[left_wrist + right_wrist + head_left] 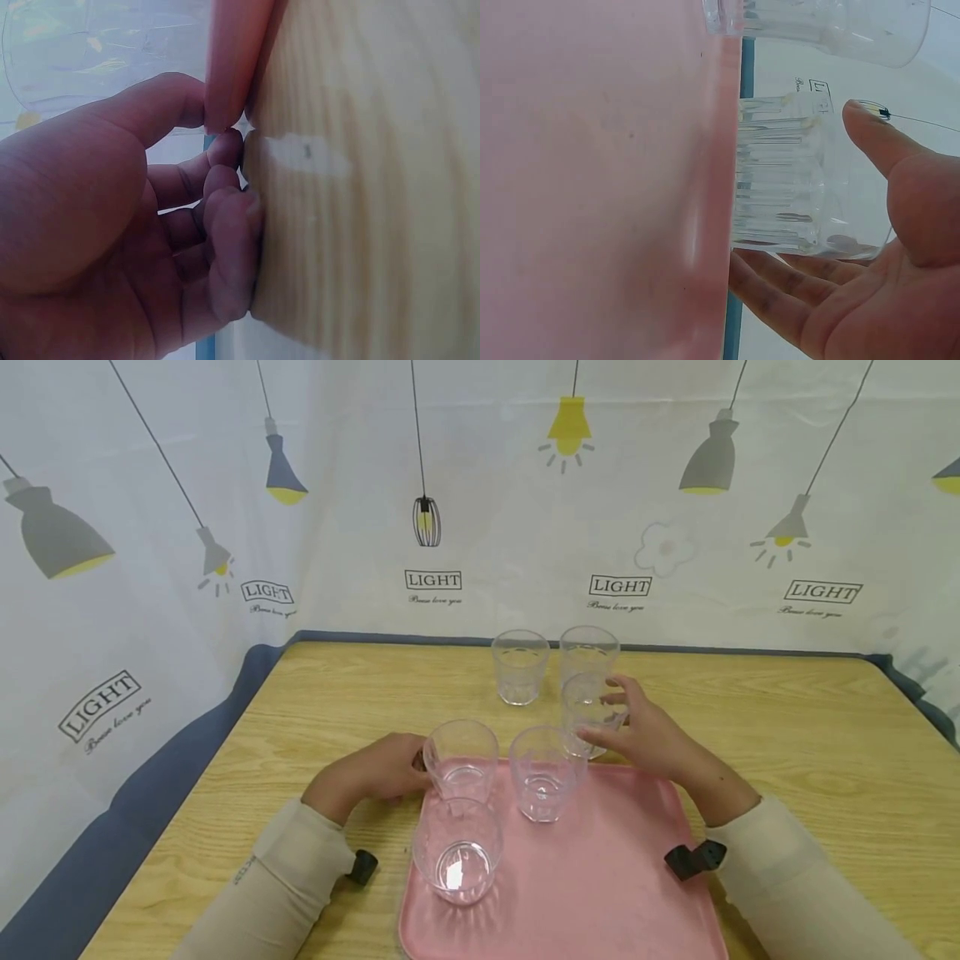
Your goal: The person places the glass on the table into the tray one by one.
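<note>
A clear tumbler (581,714) stands just behind the far edge of a pink tray (600,868). My right hand (645,731) is spread around its right side, with the thumb in front and the fingers behind. In the right wrist view, the thumb (877,131) looks apart from the tumbler, and the fingers lie along its other side. At the tray's far left corner, my left hand (386,766) pinches the edge. The left wrist view has the thumb (176,109) against the rim and curled fingers (232,232) touching the table.
On the tray are three more tumblers: front left (457,852), back left (461,760) and back middle (543,777). Two others, a left one (520,668) and a right one (590,652), stand on the wooden table (810,735) near the curtain (510,543).
</note>
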Demonstrator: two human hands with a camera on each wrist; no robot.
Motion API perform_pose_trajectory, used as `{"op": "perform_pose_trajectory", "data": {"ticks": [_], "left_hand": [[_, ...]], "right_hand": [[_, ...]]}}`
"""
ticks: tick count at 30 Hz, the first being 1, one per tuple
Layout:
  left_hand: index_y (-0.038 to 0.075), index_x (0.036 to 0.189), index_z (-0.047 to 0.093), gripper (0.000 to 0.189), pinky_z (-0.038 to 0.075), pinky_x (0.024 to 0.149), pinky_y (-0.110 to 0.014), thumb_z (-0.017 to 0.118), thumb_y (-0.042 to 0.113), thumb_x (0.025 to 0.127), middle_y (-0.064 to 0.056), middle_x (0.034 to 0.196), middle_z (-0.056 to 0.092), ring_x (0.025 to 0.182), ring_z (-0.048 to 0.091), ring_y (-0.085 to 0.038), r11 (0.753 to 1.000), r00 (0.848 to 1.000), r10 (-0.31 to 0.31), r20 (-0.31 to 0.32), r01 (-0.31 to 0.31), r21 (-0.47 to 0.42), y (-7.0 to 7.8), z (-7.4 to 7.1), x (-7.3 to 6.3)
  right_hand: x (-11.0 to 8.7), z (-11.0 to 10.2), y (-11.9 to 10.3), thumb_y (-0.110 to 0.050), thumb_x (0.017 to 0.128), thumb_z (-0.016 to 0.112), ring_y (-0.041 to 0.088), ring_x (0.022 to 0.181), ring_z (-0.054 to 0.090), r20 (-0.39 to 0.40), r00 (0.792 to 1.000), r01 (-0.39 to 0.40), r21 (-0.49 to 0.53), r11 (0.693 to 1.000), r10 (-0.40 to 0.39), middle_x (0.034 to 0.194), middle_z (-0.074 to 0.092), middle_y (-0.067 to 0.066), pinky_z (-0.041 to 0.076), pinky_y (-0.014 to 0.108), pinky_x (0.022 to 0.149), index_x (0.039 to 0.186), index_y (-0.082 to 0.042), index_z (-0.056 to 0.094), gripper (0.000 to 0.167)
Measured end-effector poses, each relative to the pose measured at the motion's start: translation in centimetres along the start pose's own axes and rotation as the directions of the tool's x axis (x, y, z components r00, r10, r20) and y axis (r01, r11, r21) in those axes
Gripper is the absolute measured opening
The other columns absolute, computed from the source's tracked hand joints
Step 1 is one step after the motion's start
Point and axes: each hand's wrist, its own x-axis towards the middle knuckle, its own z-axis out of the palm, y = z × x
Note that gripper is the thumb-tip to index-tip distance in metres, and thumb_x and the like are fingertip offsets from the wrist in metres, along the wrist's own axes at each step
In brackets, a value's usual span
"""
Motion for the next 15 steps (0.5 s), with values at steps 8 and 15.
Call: {"op": "perform_pose_trajectory", "data": {"ticks": [8, 15], "left_hand": [[0.016, 0.093, 0.060, 0.016, 0.050, 0.050, -0.029, 0.069, 0.030, 0.094, -0.002, 0.077, 0.060, 0.050, 0.053, -0.014, 1.000, 1.000, -0.002, -0.001, 0.002, -0.003, -0.03, 0.14, 0.10], [0.016, 0.098, 0.062, 0.017, 0.051, 0.050, -0.029, 0.069, 0.032, 0.093, -0.002, 0.080, 0.061, 0.051, 0.054, -0.014, 1.000, 1.000, -0.008, 0.001, 0.008, -0.018, -0.16, 0.05, 0.05]], "right_hand": [[-0.39, 0.00, 0.38, -0.051, 0.088, 0.072, 0.046, 0.129, 0.049, 0.000, 1.000, -0.013, 0.015, 1.000, 0.013, 0.154, 0.038, 0.024, 0.045, 0.061, 0.101, 0.156, -0.009, 0.011, 0.100], [-0.39, 0.07, 0.60, -0.049, 0.087, 0.074, 0.044, 0.127, 0.051, -0.021, 1.000, 0.004, 0.036, 0.999, -0.003, 0.153, 0.040, 0.023, 0.047, 0.057, 0.098, 0.155, -0.009, 0.014, 0.099]]}}
